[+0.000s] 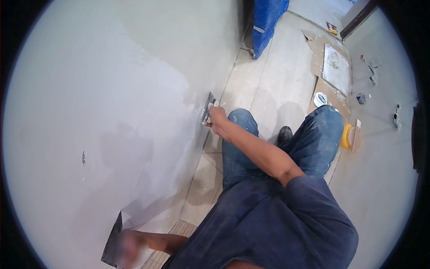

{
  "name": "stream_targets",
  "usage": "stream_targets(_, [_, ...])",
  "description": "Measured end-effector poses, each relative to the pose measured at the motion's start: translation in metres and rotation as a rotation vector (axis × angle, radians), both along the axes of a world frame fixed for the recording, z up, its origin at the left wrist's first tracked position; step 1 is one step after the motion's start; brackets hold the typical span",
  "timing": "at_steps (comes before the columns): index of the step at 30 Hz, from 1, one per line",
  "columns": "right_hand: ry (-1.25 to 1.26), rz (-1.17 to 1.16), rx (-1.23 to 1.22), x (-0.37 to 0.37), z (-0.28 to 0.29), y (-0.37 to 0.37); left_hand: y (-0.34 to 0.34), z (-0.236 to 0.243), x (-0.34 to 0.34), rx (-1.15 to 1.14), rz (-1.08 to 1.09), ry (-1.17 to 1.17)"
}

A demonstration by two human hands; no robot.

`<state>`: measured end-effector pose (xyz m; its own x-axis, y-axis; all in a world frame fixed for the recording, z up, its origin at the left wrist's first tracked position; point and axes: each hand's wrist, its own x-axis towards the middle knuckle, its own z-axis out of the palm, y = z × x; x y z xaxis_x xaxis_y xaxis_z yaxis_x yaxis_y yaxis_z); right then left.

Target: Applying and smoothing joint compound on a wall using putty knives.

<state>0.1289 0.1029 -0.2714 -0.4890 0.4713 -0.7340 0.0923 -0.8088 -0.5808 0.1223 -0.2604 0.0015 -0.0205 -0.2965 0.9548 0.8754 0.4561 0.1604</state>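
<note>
My right hand (218, 118) is closed around the handle of a steel plastering trowel (208, 106), whose narrow dark blade stands close against the wall (148, 85) near the floor. The wall is pale, with a damp-looking lighter patch of plaster and a small dark mark on its left part. At the lower left, my left hand (131, 249) is blurred. It grips a wide dark flat plastering blade (113, 237) that is tilted beside the wall. Whether either blade touches the wall, I cannot tell.
My bent knees (242, 121) are close to the wall. A blue plastic-covered object (266, 27) stands ahead. On the right lie cardboard (318, 58), a plaster-smeared white board (336, 67), a round white lid (320, 99) and a yellow container (346, 136). Pipe fittings (396, 119) protrude from the right wall.
</note>
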Motion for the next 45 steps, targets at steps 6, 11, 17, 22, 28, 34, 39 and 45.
stream_targets(6, [0.065, 0.063, 0.668, 0.031, 0.076, -0.071, -0.006, 0.003, 0.007, -0.032, 0.037, -0.026])
stream_targets(11, [0.093, 0.142, 1.094, 0.075, 0.064, -0.086, -0.008, 0.002, 0.006, -0.047, 0.047, -0.038])
stream_targets(17, [-0.120, 0.096, 0.842, 0.033, 0.003, -0.051, -0.010, 0.004, 0.012, -0.058, 0.070, -0.042])
stream_targets(22, [-0.185, 0.138, 1.100, 0.027, 0.012, -0.111, -0.012, 0.006, 0.013, -0.079, 0.088, -0.052])
stream_targets(28, [-0.096, 0.260, 0.559, 0.061, -0.038, -0.076, -0.018, 0.004, 0.015, -0.068, 0.084, 0.010])
stream_targets(34, [-0.019, -0.019, 0.057, 0.004, -0.007, -0.045, -0.025, -0.002, 0.016, -0.062, 0.101, 0.019])
stream_targets(39, [0.024, 0.075, 0.631, 0.058, 0.075, -0.108, -0.039, 0.003, 0.027, -0.098, 0.155, -0.055])
stream_targets(45, [0.316, 0.327, 0.570, 0.097, 0.092, -0.064, 0.017, -0.034, 0.034, -0.003, -0.011, -0.076])
